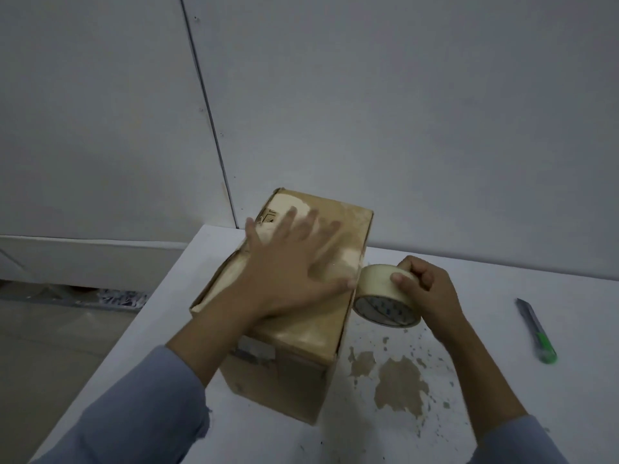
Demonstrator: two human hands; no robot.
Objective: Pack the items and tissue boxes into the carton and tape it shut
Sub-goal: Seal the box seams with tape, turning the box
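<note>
A brown carton (pixel 311 333) stands on the white table (pixel 435 430) with its top flaps folded down. My left hand (pixel 284 269) lies flat on the top, fingers spread and blurred. A strip of pale tape appears to run across the top under that hand. Beside the carton's right edge, my right hand (pixel 425 289) grips a roll of pale tape (pixel 382 296), held on its edge just off the carton's upper right side. The carton's contents are hidden.
A utility knife (pixel 536 331) with a grey body and green end lies on the table at the right. Brown patches of worn paint (pixel 398 383) mark the tabletop in front of the carton. A white wall stands close behind; the floor lies at the left.
</note>
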